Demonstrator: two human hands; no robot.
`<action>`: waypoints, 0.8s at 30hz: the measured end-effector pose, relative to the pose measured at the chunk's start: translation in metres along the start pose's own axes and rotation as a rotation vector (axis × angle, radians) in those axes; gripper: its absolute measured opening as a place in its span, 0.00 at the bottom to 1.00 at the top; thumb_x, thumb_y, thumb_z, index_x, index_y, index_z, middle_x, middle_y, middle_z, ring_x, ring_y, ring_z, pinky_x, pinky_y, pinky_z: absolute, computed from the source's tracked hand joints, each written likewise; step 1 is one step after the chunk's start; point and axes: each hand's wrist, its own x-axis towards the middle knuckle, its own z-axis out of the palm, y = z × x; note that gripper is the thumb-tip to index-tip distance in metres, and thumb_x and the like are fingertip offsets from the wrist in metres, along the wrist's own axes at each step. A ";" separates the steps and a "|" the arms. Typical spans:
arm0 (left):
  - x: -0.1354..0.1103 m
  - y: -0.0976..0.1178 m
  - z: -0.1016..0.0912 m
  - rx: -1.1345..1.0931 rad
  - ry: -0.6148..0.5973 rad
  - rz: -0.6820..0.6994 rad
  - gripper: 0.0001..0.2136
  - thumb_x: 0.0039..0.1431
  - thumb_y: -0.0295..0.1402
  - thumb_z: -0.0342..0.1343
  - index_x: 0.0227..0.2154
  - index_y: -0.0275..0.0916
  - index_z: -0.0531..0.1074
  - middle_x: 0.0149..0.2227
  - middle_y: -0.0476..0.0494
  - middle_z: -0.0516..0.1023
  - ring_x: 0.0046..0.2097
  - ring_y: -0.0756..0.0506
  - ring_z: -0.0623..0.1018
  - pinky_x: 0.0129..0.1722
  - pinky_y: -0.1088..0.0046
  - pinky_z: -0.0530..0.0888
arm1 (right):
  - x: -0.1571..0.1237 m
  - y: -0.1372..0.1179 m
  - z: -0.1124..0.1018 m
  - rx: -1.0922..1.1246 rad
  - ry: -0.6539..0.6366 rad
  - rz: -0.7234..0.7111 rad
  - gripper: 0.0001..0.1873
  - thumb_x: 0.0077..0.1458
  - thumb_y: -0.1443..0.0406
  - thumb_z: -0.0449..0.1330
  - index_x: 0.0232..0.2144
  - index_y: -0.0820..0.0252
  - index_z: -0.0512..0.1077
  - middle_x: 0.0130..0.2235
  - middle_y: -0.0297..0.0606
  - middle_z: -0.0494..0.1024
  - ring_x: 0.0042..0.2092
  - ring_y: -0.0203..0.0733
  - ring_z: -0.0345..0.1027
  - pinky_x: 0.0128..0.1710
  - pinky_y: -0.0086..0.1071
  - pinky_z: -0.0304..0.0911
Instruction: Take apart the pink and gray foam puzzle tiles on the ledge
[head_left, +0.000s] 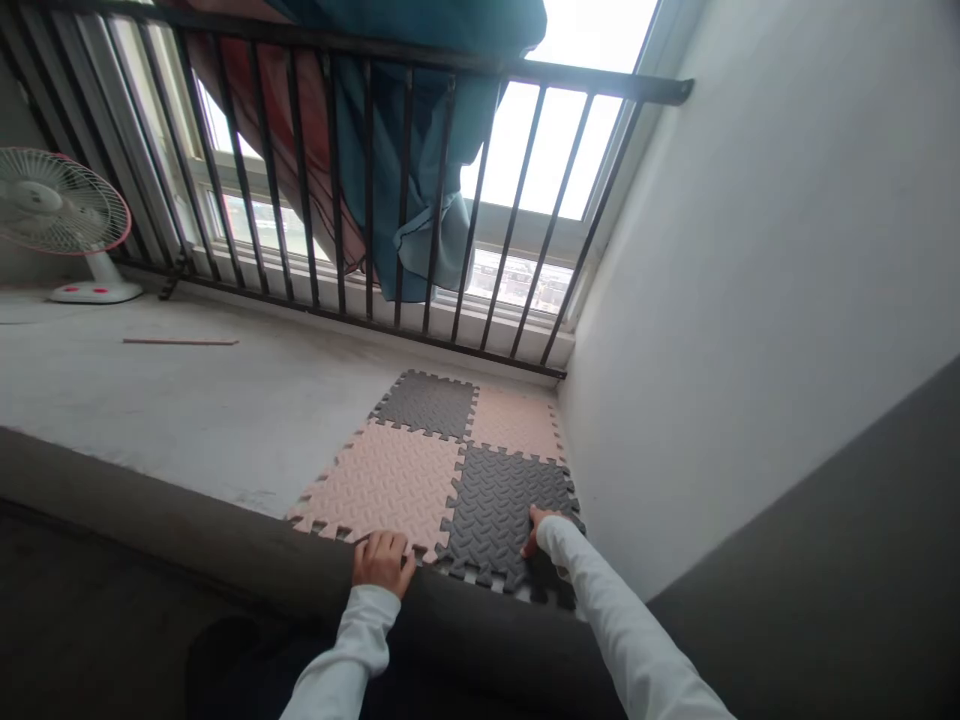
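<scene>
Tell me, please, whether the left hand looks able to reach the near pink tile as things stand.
Yes, most likely: the left hand is at the front edge of the near pink tile, with nothing seen in the way.

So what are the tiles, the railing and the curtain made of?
Tiles: probably foam, matt, going by the raised tread pattern and toothed interlocking edges.
Railing: likely metal, painted dark, judging by its slim, straight bars.
Curtain: fabric, since it hangs in soft folds; I can't tell which fibre.
</scene>
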 end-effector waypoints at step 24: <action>0.171 -0.070 -0.151 -0.207 0.130 -0.454 0.13 0.44 0.40 0.50 0.27 0.35 0.72 0.24 0.50 0.72 0.28 0.52 0.68 0.27 0.78 0.63 | 0.000 -0.004 -0.002 0.009 -0.007 0.009 0.58 0.19 0.59 0.69 0.56 0.61 0.52 0.57 0.51 0.56 0.57 0.59 0.47 0.55 0.47 0.48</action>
